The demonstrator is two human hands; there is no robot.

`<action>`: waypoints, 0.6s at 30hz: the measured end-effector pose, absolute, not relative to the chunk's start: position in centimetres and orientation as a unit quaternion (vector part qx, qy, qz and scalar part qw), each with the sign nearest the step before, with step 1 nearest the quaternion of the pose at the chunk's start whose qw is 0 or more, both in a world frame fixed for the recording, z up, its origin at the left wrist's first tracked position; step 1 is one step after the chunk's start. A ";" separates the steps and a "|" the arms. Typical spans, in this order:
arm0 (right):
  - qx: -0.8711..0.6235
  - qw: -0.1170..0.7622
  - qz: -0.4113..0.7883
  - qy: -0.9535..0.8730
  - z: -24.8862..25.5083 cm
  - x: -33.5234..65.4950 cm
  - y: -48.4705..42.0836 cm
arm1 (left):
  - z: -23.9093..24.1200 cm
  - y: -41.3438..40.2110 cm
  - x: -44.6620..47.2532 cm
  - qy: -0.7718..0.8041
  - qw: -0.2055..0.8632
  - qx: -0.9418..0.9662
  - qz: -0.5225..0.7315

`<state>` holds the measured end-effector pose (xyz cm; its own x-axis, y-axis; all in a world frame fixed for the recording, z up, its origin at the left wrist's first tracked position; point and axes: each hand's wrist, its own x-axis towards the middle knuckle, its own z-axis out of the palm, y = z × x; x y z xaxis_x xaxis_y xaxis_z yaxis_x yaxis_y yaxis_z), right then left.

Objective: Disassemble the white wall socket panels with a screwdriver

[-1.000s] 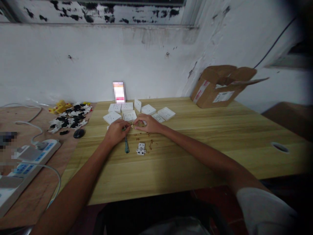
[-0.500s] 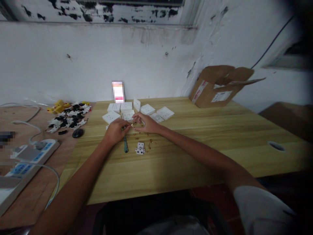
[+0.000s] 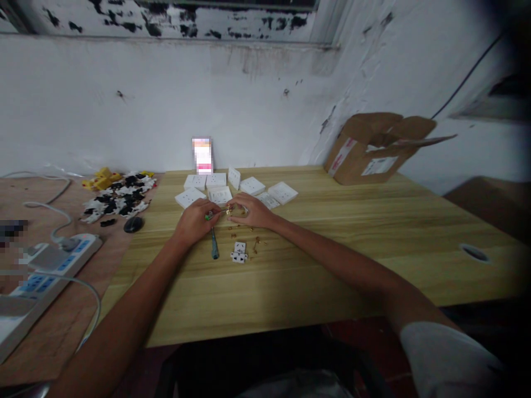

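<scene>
My left hand (image 3: 194,222) is closed around what looks like a small screwdriver (image 3: 209,215) with a green handle; its thin shaft points right. My right hand (image 3: 254,211), thumb and fingers curled, pinches a small brass contact piece (image 3: 228,211) at the shaft's tip. The exact shape of that piece is too small to make out. Below my left hand lies a teal-handled tool (image 3: 214,249). Nearer to me is a white socket insert (image 3: 239,253) with black slots. Loose brass bits (image 3: 256,244) are scattered beside it.
Several white socket plates (image 3: 282,192) lie behind my hands, before a lit phone (image 3: 202,156) leaning on the wall. An open cardboard box (image 3: 369,152) stands at back right. To the left are black and white plastic parts (image 3: 118,202), a mouse (image 3: 133,224) and a power strip (image 3: 78,251).
The view has shifted slightly. The green handle and thin shaft in my left hand now show more plainly, meeting the brass piece. Both hands stay close together in the same spot.
</scene>
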<state>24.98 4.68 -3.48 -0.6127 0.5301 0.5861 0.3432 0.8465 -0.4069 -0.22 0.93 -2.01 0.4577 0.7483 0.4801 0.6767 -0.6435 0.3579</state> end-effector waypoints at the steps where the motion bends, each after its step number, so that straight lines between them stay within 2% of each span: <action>1: -0.251 0.366 0.123 -0.888 -3.5 25.0 4.7 | -2.0 1.0 -0.3 0.420 0.055 0.851 0.309; 18: -0.240 0.364 0.082 -0.896 -3.4 25.0 3.9 | -2.0 1.1 -0.3 0.358 0.026 0.862 0.358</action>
